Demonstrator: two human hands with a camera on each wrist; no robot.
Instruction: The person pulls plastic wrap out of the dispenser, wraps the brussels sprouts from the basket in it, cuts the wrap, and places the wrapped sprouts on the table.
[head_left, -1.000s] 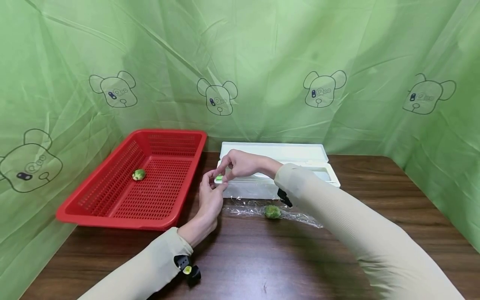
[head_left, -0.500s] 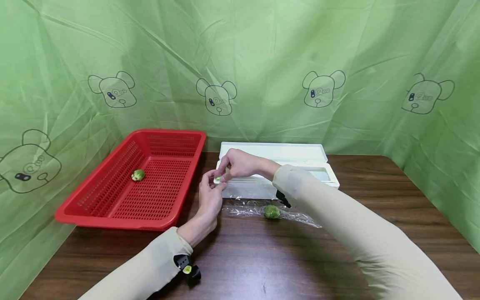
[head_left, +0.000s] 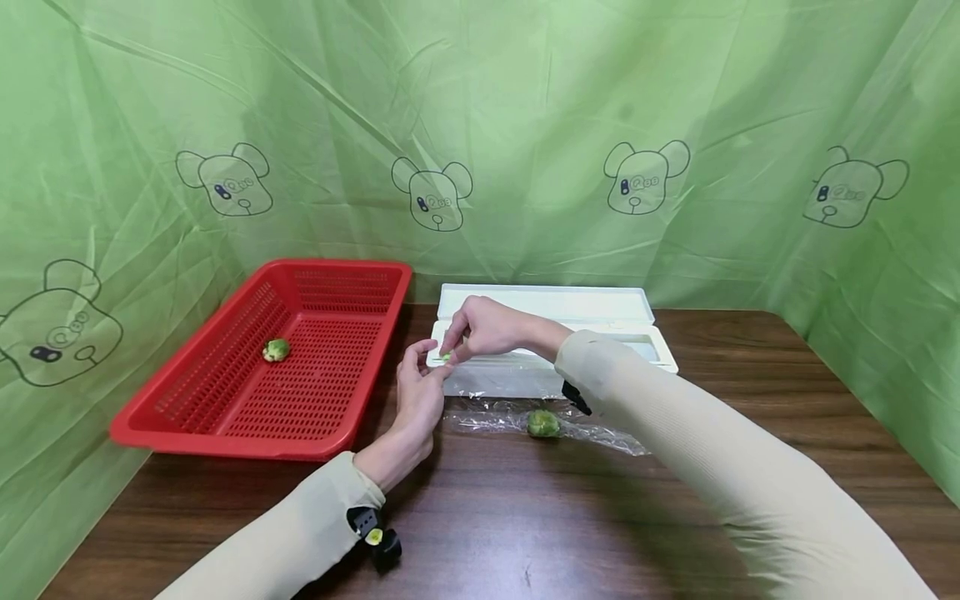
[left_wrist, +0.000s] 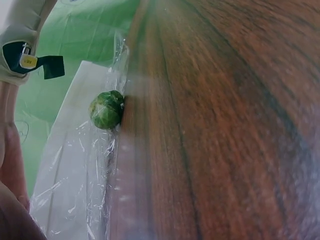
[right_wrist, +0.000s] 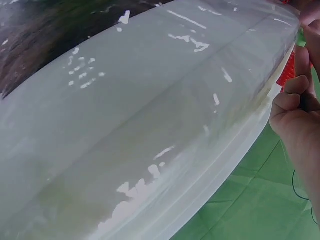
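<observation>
A white cling film dispenser (head_left: 664, 354) stands at the back with its lid (head_left: 555, 302) raised. My left hand (head_left: 418, 404) grips its front left corner. At that same end my right hand (head_left: 489, 327) pinches a small green slider (head_left: 447, 357), mostly hidden by the fingers. Clear film (head_left: 487, 419) hangs over the dispenser's front and onto the table. A Brussels sprout (head_left: 543, 423) lies on the film; the left wrist view also has this sprout (left_wrist: 106, 111) against the film. In the right wrist view, glossy film covers the dispenser (right_wrist: 140, 100).
A red perforated basket (head_left: 225, 446) stands left of the dispenser, with another Brussels sprout (head_left: 276, 350) inside. Dark wooden table (head_left: 480, 533) stretches out in front. A green printed curtain (head_left: 525, 167) encloses the back and sides.
My right hand has shifted slightly right with the green slider, away from the dispenser's left end. The left hand keeps its grip on the corner. The wrapped sprout stays put.
</observation>
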